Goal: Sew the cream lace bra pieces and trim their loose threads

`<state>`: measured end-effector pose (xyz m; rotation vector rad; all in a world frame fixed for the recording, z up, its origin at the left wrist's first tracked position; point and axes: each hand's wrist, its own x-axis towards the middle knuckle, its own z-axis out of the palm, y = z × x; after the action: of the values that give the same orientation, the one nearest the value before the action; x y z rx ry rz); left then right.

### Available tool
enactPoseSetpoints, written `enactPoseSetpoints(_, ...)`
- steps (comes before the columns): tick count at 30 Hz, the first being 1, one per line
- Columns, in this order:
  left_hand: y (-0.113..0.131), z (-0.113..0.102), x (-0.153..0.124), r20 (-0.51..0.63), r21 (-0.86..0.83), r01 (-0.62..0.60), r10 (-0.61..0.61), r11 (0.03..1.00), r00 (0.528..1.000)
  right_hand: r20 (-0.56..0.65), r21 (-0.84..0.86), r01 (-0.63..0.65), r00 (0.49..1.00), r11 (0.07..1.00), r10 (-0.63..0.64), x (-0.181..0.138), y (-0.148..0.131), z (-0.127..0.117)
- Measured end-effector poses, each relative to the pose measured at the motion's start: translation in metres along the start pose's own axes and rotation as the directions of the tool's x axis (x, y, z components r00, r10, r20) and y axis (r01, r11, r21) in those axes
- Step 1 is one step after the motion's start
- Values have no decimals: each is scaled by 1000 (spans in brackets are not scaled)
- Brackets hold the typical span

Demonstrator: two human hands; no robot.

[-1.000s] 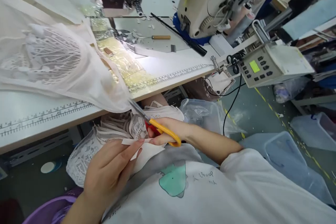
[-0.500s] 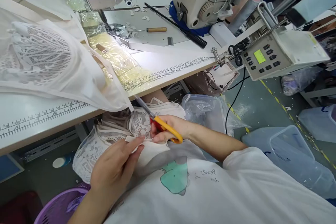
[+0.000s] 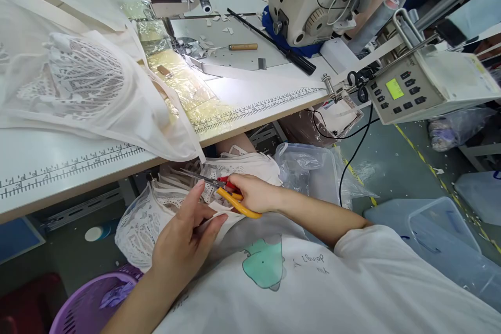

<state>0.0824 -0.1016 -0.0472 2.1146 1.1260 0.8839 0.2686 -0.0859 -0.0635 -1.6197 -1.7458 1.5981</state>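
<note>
My right hand (image 3: 254, 193) is closed around a pair of scissors (image 3: 239, 205) with orange handles and some red near the pivot. Their blades point left, slightly apart, just above my left fingertips. My left hand (image 3: 188, 232) pinches the edge of a piece of white fabric (image 3: 225, 222) in my lap; the fingers partly hide it. Under and beyond both hands lie white lace bras (image 3: 144, 224), bunched below the table edge. Another white lace bra (image 3: 90, 83) is spread on the table at the left, one strap end hanging over the edge.
A sewing machine (image 3: 301, 5) stands on the table (image 3: 282, 81), which has a printed ruler edge. A wooden-handled awl (image 3: 242, 47) and a black-handled rod (image 3: 299, 61) lie there. A control box (image 3: 403, 88) juts out right. Clear bins (image 3: 426, 219) and a purple basket (image 3: 86, 297) stand below.
The scissors have swung lower and more level, their blades now parted and over my left fingers. My left hand has shifted right and its index finger has lifted. The view has shifted slightly left.
</note>
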Motion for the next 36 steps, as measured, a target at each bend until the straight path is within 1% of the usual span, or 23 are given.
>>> enactPoseSetpoints(2,2,-1,1,-29,6,149,-148,989,989,38,184,40,998,982,-48,-3,5,0)
enactPoseSetpoints(4,6,-2,2,-63,17,319,-317,948,946,92,413,81,987,907,-130,-8,9,-1)
enactPoseSetpoints(5,7,-3,3,-74,14,383,-381,924,922,96,492,100,981,865,-168,-11,10,-2)
enactPoseSetpoints(6,8,-3,4,-80,2,429,-427,903,901,83,535,121,977,836,-194,-14,9,-2)
enactPoseSetpoints(7,8,-2,4,-82,-15,457,-456,889,886,52,538,144,978,831,-203,-17,8,-1)
enactPoseSetpoints(9,4,-1,4,-70,-59,470,-474,880,878,-37,463,181,982,868,-186,-21,4,1)
enactPoseSetpoints(11,-3,1,3,-46,-127,461,-470,878,881,-118,371,197,979,907,-164,-23,0,5)
enactPoseSetpoints(13,-8,-1,4,0,-220,457,-469,862,883,-163,334,211,973,919,-164,-24,-3,7)
enactPoseSetpoints(15,-9,-6,7,99,-324,469,-463,822,881,-164,336,226,970,914,-179,-24,-4,8)
enactPoseSetpoints(16,-9,-10,10,177,-364,478,-444,800,878,-162,336,235,968,912,-190,-24,-4,8)
enactPoseSetpoints(18,-6,-18,16,334,-401,493,-378,772,863,-151,326,252,965,911,-213,-25,-3,6)
enactPoseSetpoints(19,-4,-22,18,388,-403,492,-343,772,856,-143,323,260,964,910,-225,-25,-2,6)
enactPoseSetpoints(20,-3,-25,20,417,-398,485,-318,779,852,-137,324,268,962,907,-236,-25,-2,5)
enactPoseSetpoints(21,-2,-27,22,421,-389,477,-308,788,853,-131,331,275,961,903,-244,-25,-1,5)
enactPoseSetpoints(22,-1,-27,23,405,-380,465,-308,800,861,-128,342,279,960,897,-250,-26,-1,5)
enactPoseSetpoints(25,1,-25,21,286,-329,386,-299,862,910,-130,363,261,965,895,-229,-26,-1,5)
enactPoseSetpoints(28,2,-20,16,127,-214,234,-211,948,969,-150,304,220,972,927,-181,-27,-1,3)
enactPoseSetpoints(29,2,-19,14,73,-176,183,-173,967,982,-167,269,218,970,938,-177,-28,-1,2)
enactPoseSetpoints(31,3,-17,11,-25,-112,108,-112,988,993,-210,198,235,959,952,-193,-30,0,0)
enactPoseSetpoints(32,3,-17,10,-63,-88,91,-97,992,993,-234,172,250,950,953,-207,-31,1,-1)
enactPoseSetpoints(34,4,-17,10,-102,-61,103,-109,993,989,-275,147,277,934,950,-229,-33,3,-2)
enactPoseSetpoints(36,4,-17,10,-96,-81,142,-150,987,984,-308,151,297,920,943,-241,-34,4,-1)
